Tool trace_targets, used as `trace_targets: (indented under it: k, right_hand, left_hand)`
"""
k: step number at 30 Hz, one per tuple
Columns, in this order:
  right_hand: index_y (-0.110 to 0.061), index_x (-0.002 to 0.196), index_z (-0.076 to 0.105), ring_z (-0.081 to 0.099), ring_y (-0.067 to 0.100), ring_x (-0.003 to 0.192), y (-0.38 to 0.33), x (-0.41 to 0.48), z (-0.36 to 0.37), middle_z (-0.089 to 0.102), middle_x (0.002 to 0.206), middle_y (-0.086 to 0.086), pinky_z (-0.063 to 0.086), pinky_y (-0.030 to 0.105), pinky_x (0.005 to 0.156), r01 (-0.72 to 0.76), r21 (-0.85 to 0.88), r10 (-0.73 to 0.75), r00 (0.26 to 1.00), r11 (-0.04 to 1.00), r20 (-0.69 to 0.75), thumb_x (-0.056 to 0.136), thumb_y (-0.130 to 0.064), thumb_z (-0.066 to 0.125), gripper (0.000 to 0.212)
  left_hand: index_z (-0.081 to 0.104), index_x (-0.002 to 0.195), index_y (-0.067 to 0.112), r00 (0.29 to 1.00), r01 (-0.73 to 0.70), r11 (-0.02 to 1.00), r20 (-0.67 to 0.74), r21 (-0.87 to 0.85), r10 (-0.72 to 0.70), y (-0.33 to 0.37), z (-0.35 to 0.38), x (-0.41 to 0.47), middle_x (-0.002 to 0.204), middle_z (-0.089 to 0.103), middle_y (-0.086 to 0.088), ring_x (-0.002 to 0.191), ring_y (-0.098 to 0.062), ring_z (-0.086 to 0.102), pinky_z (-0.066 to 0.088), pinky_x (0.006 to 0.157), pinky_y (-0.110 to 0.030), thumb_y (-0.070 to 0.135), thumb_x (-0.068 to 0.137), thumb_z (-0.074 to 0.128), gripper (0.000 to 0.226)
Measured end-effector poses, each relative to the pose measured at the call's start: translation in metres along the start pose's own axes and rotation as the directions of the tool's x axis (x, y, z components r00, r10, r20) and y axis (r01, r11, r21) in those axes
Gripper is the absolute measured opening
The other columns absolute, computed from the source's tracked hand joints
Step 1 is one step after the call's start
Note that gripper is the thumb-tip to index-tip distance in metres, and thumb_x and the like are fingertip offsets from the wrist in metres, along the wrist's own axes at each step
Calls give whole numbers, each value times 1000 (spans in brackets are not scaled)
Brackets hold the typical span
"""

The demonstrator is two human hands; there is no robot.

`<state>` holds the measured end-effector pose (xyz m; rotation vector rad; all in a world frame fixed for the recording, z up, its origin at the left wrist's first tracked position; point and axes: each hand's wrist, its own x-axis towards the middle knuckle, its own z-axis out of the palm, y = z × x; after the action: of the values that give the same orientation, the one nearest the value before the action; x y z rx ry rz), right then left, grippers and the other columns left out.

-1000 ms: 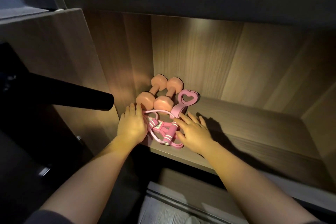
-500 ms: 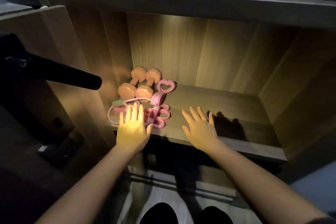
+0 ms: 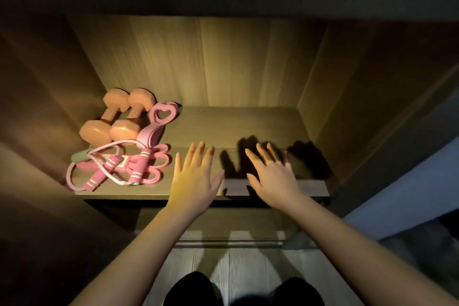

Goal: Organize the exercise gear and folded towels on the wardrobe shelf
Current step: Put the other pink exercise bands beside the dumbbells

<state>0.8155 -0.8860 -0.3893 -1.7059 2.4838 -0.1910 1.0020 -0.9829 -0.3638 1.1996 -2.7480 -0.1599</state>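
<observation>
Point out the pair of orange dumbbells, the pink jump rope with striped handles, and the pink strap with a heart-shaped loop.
Orange dumbbells (image 3: 123, 133), head view, right dumbbell's near end.
Pink jump rope (image 3: 139, 166), head view, its right handle.
Pink heart-loop strap (image 3: 150, 133), head view, neck below the heart.

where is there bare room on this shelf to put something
Bare: shelf middle and right, from the heart-handled band to the right wall, with left hand and right hand over its front. Crowded: left corner, dumbbells, jump rope.

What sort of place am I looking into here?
Probably the inside of a wardrobe: a wood-grain shelf walled by matching panels, holding two peach dumbbells and a pink jump rope.
</observation>
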Motion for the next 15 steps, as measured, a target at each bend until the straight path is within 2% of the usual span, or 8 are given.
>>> trace_targets:
  k: [6, 9, 11, 14, 15]
  right_hand:
    - [-36, 155, 2, -7, 25, 151, -25, 22, -68, -3, 165, 2, -1, 53, 121, 139, -9, -136, 978, 990, 158, 102, -47, 31, 61]
    - [-39, 155, 2, -14, 20, 149, -41, 16, -110, -8, 164, -3, -7, 51, 121, 197, 14, -195, 955, 980, 223, 103, -47, 32, 61]
    - [-38, 155, 8, -3, 22, 151, -45, 5, -137, 1, 165, -2, -1, 52, 121, 241, 21, -239, 941, 970, 239, 102, -48, 34, 60]
    - [-34, 154, 17, 33, 26, 144, -40, -19, -175, 31, 158, 2, 22, 52, 119, 341, 20, -335, 909, 940, 248, 100, -47, 40, 59]
    - [-33, 154, 17, 36, 26, 141, -35, -26, -187, 34, 156, 2, 24, 51, 117, 373, 13, -364, 896, 928, 256, 100, -47, 39, 59]
  left_hand:
    - [21, 154, 19, 990, 110, 993, 89, 47, -114, 4, -75, 16, 162, 18, -6, 151, -24, 7, 6, 122, -51, 57, 99, 24, 67]
    - [46, 140, 17, 974, 185, 981, 120, 55, -191, 17, -115, 9, 148, 45, -7, 143, -26, 32, 18, 120, -51, 57, 99, 26, 61]
    - [52, 132, 18, 967, 220, 974, 117, 54, -225, 30, -137, 1, 138, 54, -5, 135, -25, 42, 21, 119, -51, 57, 98, 27, 57]
    - [36, 146, 19, 956, 260, 964, 128, 64, -266, 53, -160, -16, 151, 39, -7, 143, -26, 28, 16, 120, -52, 56, 99, 28, 60]
    - [29, 150, 20, 950, 275, 960, 140, 58, -280, 62, -166, -22, 156, 32, -7, 147, -26, 21, 14, 120, -52, 55, 100, 28, 62]
